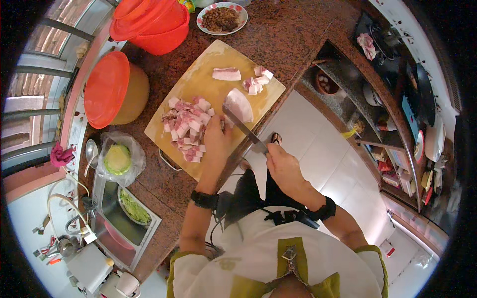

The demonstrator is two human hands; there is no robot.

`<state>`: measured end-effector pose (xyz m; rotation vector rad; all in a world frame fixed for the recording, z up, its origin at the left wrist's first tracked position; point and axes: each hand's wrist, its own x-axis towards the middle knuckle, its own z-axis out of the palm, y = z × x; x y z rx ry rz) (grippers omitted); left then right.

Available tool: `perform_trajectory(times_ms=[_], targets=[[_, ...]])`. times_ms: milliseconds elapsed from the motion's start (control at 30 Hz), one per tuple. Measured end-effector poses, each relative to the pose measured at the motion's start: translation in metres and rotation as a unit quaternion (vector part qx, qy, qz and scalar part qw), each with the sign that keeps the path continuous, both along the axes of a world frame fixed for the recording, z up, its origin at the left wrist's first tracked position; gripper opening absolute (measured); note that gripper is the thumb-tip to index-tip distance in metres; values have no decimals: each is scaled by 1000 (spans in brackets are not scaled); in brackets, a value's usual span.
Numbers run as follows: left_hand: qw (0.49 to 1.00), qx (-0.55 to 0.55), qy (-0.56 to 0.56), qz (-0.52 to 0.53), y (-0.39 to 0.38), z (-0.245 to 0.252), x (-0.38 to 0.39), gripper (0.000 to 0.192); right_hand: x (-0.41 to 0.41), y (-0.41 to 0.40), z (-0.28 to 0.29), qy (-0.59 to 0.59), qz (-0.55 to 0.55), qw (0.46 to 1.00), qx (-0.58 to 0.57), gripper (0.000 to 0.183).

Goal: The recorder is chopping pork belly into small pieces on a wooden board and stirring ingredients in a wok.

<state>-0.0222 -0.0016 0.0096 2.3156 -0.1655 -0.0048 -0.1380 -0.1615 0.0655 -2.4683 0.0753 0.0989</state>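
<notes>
My right hand (285, 167) grips a kitchen knife (244, 128) by its handle, which the fingers mostly hide. Its blade points up and left, crossing the lower left edge of a slab of raw pork (239, 104) on a yellowish cutting board (193, 83). Close to the blade, my left hand (218, 136) rests with bent fingers beside a heap of diced pork (186, 126). Whether those fingers hold a piece is hidden. A pale pork strip (226, 73) lies farther up the board, with several pork cubes (254, 85) near its right corner.
Left of the board stand a round container with a red lid (108, 89) and a bagged cut vegetable (117, 159). A sink (138, 246) holds a bowl of sliced greens (133, 206). Beyond the board are a patterned plate of brown food (222, 18) and red basins (160, 37).
</notes>
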Motion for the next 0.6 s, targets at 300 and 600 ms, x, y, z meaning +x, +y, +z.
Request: perform_trajectory(times_ms=[300, 600], targets=[[997, 73, 28, -29, 3, 19, 6, 21, -2, 23, -6, 25, -33, 992, -121, 21], [994, 78, 50, -50, 4, 19, 6, 30, 6, 54, -13, 109, -1, 977, -183, 27]])
